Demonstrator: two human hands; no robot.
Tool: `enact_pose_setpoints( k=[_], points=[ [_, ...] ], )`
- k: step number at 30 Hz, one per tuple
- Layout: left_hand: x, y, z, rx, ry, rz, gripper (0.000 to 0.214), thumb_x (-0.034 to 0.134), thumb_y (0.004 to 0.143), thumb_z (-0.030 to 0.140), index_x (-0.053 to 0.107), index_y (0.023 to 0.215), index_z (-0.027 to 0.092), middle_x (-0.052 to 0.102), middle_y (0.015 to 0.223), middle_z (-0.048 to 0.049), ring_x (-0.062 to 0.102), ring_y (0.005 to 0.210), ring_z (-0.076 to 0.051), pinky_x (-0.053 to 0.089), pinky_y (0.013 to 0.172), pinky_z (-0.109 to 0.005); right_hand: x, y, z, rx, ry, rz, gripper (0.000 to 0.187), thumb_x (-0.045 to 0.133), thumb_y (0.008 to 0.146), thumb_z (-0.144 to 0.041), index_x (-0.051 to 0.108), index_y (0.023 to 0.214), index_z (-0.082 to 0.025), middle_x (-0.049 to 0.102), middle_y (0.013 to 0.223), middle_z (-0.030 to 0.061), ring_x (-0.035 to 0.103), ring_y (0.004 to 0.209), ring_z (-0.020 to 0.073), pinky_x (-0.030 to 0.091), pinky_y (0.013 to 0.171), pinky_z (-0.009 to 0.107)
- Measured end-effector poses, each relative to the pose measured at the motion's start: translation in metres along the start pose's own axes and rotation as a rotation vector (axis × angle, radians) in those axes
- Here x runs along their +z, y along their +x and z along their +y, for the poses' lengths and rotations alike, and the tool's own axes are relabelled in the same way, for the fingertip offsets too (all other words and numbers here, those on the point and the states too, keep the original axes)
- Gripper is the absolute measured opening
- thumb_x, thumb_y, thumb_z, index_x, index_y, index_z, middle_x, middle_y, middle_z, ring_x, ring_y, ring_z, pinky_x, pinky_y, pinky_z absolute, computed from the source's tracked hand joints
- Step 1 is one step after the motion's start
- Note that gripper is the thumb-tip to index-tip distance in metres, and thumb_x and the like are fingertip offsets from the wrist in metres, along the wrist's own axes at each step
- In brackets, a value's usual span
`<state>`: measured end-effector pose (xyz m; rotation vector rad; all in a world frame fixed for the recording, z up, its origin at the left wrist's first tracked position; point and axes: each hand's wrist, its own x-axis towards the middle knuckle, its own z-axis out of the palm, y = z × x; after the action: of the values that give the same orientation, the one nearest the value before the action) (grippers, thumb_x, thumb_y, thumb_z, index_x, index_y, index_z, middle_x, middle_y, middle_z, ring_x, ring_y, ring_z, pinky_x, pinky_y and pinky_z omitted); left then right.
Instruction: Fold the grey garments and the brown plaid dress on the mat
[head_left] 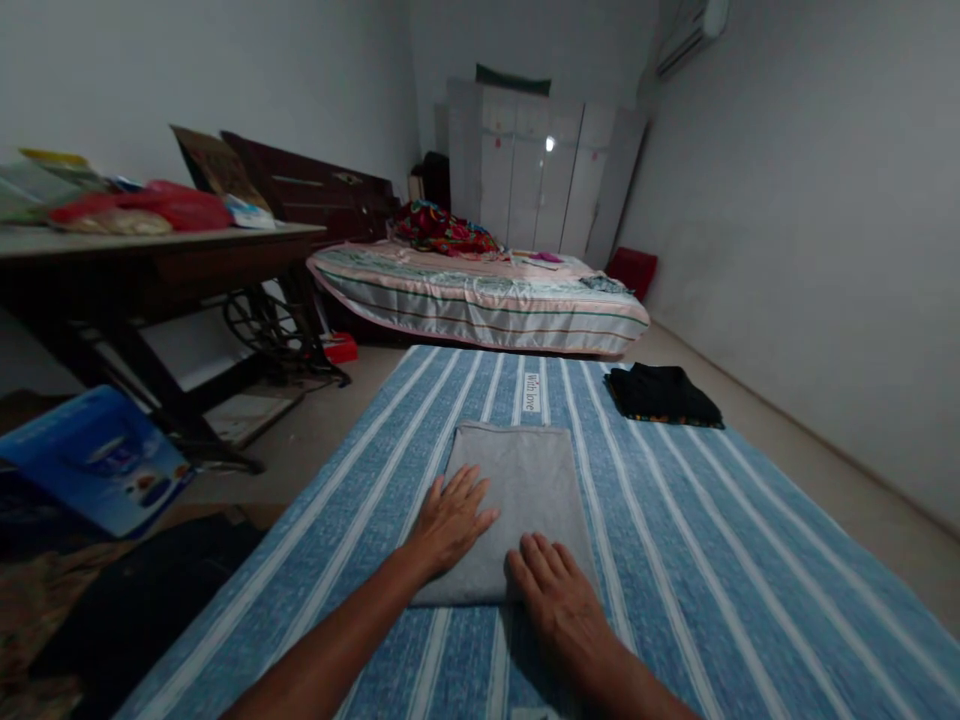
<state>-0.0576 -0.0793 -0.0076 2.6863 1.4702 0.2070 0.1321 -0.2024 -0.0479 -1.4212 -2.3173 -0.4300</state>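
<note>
Pressing flat with fingers spread, the left hand (pixel 450 520) lies on the near left part of a folded grey cloth (pixel 517 490), holding nothing. The right hand (pixel 559 595) rests open, palm down, on the cloth's near right edge. The cloth sits mid-way across a blue striped mat (pixel 675 560). A folded black garment (pixel 661 394) lies near the mat's far right corner, with a bed (pixel 480 295) beyond.

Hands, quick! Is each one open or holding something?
Left hand: open, palm flat on the grey folded cloth, holding nothing.
Right hand: open, flat on the cloth's near edge, holding nothing.
</note>
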Motion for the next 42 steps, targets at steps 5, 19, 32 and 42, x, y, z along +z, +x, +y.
enact_pose_setpoints(
  k=[5,19,32,42],
  points=[
    [-0.004,-0.010,-0.003,0.027,-0.043,-0.032,0.053,0.038,0.096,0.044,0.045,0.141,0.017,0.033,0.153,-0.0150,0.028,0.142,-0.028,0.021,0.113,-0.055,0.008,0.003,0.005,0.047,-0.036,-0.046,0.041,0.048,0.085,-0.007,0.053,0.126,-0.009,0.059,0.128,0.0219,0.055,0.119,0.0327,0.047,0.095,0.048],
    [-0.018,0.049,0.066,0.483,-0.470,-0.169,0.049,0.038,0.089,0.022,0.054,0.132,0.006,0.053,0.139,-0.0155,0.044,0.133,-0.020,0.031,0.113,-0.035,0.001,-0.004,0.013,0.030,0.003,0.015,0.047,0.049,0.078,-0.005,0.056,0.124,-0.009,0.061,0.125,0.0191,0.056,0.117,0.0309,0.046,0.095,0.044],
    [0.000,0.080,0.056,0.460,-0.902,-0.423,0.041,0.049,0.085,0.020,0.064,0.123,0.015,0.062,0.130,-0.0080,0.056,0.122,-0.021,0.039,0.106,-0.031,-0.038,0.033,0.035,0.020,0.231,-0.430,0.032,0.048,0.075,-0.004,0.065,0.098,-0.020,0.069,0.104,0.0071,0.065,0.097,0.0242,0.050,0.081,0.032],
    [-0.032,0.070,-0.023,-0.134,-1.542,-0.635,0.057,0.067,0.075,0.061,0.069,0.107,0.014,0.069,0.115,-0.0142,0.064,0.108,-0.025,0.046,0.092,-0.035,-0.076,0.146,0.120,0.003,1.057,-0.954,0.014,0.051,0.082,-0.020,0.058,0.070,-0.017,0.053,0.061,-0.0044,0.046,0.056,0.0084,0.035,0.054,0.020]
  ],
)
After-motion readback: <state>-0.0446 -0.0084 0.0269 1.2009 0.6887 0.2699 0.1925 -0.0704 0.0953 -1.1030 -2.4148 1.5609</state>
